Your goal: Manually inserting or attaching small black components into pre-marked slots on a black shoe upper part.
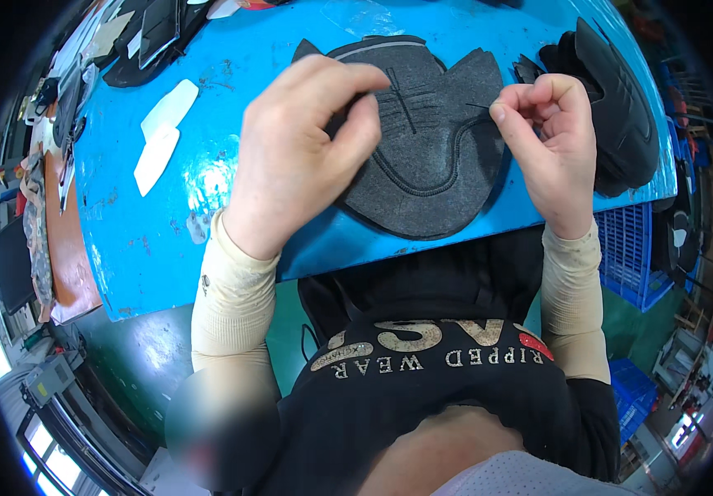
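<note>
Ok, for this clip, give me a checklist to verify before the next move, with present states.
1. Right hand has a pinch: ok, its fingers appear closed on a thin black strand.
2. Left hand grips something: cannot tell; thumb and forefinger look apart.
3. Dark grey piece is on the blue table: ok.
4. Black cord lies across the piece: ok, in a curve.
5. White cut-outs are clear of the piece: ok, they lie apart, to the left.

Upside-down pale lettering [410, 362], large and small, stands on the black shirt [455, 393].
</note>
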Demonstrator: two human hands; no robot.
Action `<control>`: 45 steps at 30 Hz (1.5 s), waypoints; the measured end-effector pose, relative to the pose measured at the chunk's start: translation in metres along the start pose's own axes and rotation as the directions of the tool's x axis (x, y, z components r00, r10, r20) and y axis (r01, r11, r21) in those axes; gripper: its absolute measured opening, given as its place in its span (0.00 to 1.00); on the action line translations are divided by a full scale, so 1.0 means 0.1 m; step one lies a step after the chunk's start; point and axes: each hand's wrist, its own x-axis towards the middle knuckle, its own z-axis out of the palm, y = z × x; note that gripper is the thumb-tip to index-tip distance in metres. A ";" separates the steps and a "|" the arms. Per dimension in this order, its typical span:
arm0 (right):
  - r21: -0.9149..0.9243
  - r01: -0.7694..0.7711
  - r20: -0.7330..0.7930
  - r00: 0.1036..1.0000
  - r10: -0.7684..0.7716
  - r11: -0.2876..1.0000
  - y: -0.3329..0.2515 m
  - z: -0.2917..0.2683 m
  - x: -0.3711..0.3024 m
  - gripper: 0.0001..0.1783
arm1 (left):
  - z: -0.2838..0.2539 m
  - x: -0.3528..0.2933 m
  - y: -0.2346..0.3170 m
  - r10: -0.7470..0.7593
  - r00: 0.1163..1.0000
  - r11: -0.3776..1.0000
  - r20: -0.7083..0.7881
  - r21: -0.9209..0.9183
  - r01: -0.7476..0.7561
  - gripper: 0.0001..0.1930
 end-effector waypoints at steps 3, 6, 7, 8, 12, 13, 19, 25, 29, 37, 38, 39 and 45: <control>-0.180 0.082 0.058 0.996 -0.072 0.980 0.00 0.07 0.03 0.14 | 0.08 -0.04 0.02 0.115 0.991 0.992 0.074 0.035 -0.118 0.09; -0.279 0.108 0.148 0.987 -0.068 0.954 -0.08 0.15 0.08 0.14 | 0.17 -0.08 0.07 0.134 0.985 0.989 0.110 0.049 -0.140 0.09; -0.333 0.121 0.204 0.978 -0.054 0.935 -0.10 0.17 0.09 0.15 | 0.18 -0.10 0.08 0.144 0.980 0.986 0.137 0.070 -0.154 0.09; -0.348 0.151 0.206 0.975 -0.082 0.925 -0.07 0.18 0.10 0.15 | 0.20 -0.11 0.10 0.148 0.977 0.982 0.150 0.093 -0.163 0.10; -0.350 0.121 0.218 0.975 -0.044 0.929 -0.08 0.21 0.13 0.15 | 0.20 -0.10 0.16 0.130 0.975 0.977 0.181 0.146 -0.157 0.11; -0.370 0.125 0.228 0.973 -0.041 0.921 -0.08 0.21 0.14 0.14 | 0.21 -0.11 0.16 0.134 0.974 0.975 0.184 0.151 -0.163 0.11; -0.408 0.113 0.237 0.971 -0.014 0.906 -0.09 0.22 0.15 0.14 | 0.24 -0.10 0.15 0.135 0.979 0.972 0.155 0.172 -0.161 0.12; -0.412 0.143 0.284 0.959 -0.023 0.900 -0.10 0.21 0.18 0.13 | 0.31 -0.11 0.11 0.135 0.989 0.972 0.061 0.186 -0.145 0.13; -0.440 0.138 0.310 0.951 0.006 0.888 -0.11 0.23 0.19 0.11 | 0.34 -0.10 0.11 0.134 0.988 0.969 0.080 0.200 -0.148 0.13; -0.486 0.201 0.370 0.929 -0.009 0.851 -0.14 0.07 0.29 0.08 | 0.34 -0.09 0.11 0.164 0.981 0.953 0.108 0.241 -0.185 0.13; -0.445 0.265 0.347 0.932 -0.108 0.855 -0.11 0.05 0.27 0.09 | 0.35 -0.10 0.12 0.161 0.980 0.952 0.120 0.243 -0.187 0.13; -0.445 0.265 0.351 0.930 -0.106 0.856 -0.09 0.06 0.25 0.09 | 0.35 -0.10 0.12 0.158 0.980 0.953 0.119 0.242 -0.183 0.13; -0.530 0.434 0.303 0.900 -0.315 0.729 -0.01 0.18 0.08 0.10 | 0.35 -0.11 0.12 0.152 0.982 0.949 0.114 0.262 -0.177 0.13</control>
